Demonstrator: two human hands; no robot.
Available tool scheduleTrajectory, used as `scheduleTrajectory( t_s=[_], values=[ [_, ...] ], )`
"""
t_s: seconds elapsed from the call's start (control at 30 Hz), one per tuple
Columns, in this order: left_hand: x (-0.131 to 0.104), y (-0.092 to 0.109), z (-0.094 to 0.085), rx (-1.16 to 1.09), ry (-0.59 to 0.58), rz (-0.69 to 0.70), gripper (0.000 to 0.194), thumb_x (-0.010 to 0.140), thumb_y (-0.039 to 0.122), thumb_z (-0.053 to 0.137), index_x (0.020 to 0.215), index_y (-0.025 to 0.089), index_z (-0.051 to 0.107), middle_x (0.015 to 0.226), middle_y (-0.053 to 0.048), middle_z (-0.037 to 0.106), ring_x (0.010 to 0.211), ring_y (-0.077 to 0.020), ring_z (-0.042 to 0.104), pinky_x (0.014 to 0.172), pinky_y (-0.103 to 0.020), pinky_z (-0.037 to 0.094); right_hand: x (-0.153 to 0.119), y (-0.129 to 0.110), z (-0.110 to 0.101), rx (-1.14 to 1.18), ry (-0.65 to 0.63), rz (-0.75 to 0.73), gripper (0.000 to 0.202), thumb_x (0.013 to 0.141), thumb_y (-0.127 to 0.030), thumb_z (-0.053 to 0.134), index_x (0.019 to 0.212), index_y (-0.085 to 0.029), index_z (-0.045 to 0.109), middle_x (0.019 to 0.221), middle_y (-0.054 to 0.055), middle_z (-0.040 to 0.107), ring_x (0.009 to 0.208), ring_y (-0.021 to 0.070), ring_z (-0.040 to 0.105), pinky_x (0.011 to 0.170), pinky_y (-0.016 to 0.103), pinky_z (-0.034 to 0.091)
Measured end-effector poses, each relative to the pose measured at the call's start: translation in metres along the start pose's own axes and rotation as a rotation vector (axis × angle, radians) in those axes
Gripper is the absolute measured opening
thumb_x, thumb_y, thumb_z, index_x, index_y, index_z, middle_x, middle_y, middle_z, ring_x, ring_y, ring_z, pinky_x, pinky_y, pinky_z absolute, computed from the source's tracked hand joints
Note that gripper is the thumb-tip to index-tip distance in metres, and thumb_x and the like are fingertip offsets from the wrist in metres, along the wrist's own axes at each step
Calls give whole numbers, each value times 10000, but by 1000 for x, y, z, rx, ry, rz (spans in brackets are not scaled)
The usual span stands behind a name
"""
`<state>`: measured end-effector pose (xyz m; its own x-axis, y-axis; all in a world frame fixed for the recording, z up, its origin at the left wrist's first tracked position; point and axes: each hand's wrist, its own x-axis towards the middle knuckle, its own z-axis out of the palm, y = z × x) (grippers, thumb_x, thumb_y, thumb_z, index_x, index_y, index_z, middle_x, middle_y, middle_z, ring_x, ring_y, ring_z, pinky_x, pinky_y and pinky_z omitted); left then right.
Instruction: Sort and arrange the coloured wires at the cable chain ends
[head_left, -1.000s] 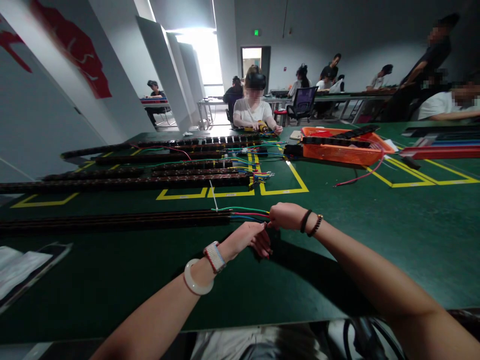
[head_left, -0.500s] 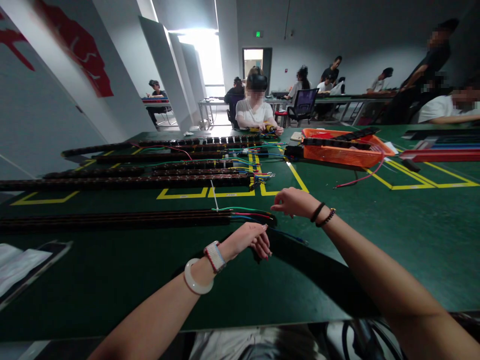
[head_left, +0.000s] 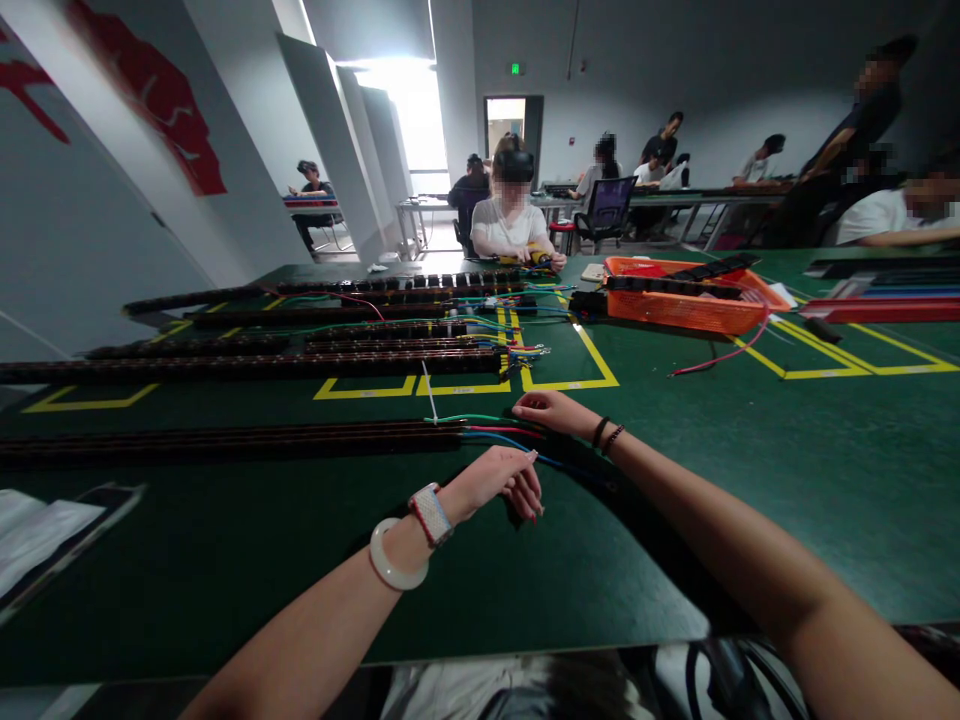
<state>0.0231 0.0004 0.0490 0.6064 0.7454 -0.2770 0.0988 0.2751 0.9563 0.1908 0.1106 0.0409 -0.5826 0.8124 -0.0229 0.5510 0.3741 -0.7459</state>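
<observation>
My left hand [head_left: 508, 482] hovers low over the green table, thumb and forefinger pinched at the blue wire [head_left: 491, 436], with the other fingers curled beneath. The wire's free end runs on to the right past my fingertips. My right hand [head_left: 553, 412] is just beyond, fingertips drawn together beside the green wire [head_left: 480, 417]; what they grip, if anything, is hidden. A red wire [head_left: 502, 429] lies between the hands. These wires come out of a long dark bundle [head_left: 300, 440] on the left, where a white cable tie [head_left: 429, 392] sticks up.
Several more dark wire bundles [head_left: 247, 366] lie across the table beyond. An orange basket [head_left: 690, 312] holding dark parts stands at the back right, near red bars [head_left: 885, 311]. Papers on a board [head_left: 52, 535] lie at the left. A co-worker [head_left: 512, 215] sits opposite.
My right hand has moved left and slightly nearer the wire bundle, along the green wire. My left hand has barely moved.
</observation>
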Motion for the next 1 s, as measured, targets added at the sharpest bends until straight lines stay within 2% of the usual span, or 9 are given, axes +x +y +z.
scheduleTrajectory(
  t_s=[0.23, 0.37, 0.57, 0.83, 1.0],
  values=[
    [1, -1, 1, 13, 8, -29, 496, 837, 546, 444, 680, 108, 614, 667, -139, 689, 550, -178, 647, 539, -258, 492, -3, -8, 8, -21, -194, -22, 456, 829, -540, 490, 985, -152, 672, 816, 18, 668, 662, 108, 536, 617, 213, 390],
    [1, 0, 1, 21, 12, -26, 485, 846, 529, 437, 676, 108, 607, 656, -134, 685, 550, -182, 650, 535, -261, 491, -2, -11, 11, -102, -184, -15, 456, 802, -569, 509, 913, -158, 674, 759, 1, 648, 654, 107, 523, 627, 216, 370],
    [0, 0, 0, 31, 5, -5, 502, 835, 556, 448, 695, 104, 617, 672, -136, 687, 564, -181, 652, 559, -272, 501, 2, -8, 16, 30, -159, -18, 426, 788, -518, 550, 951, -128, 600, 761, -3, 600, 625, 92, 467, 571, 201, 356],
    [3, -4, -1, -3, 4, -29, 489, 835, 543, 454, 684, 102, 600, 640, -116, 683, 540, -168, 647, 510, -233, 472, -2, -14, 14, 10, -288, 46, 498, 782, -584, 506, 859, -119, 666, 634, -27, 549, 567, 84, 414, 553, 216, 323],
    [2, -1, 0, -10, 3, -22, 453, 858, 500, 444, 792, 94, 634, 670, -125, 686, 561, -173, 649, 535, -249, 487, -4, -17, 13, -104, -271, -37, 467, 796, -561, 500, 812, -128, 673, 600, -33, 551, 536, 78, 397, 558, 223, 292]
  ],
)
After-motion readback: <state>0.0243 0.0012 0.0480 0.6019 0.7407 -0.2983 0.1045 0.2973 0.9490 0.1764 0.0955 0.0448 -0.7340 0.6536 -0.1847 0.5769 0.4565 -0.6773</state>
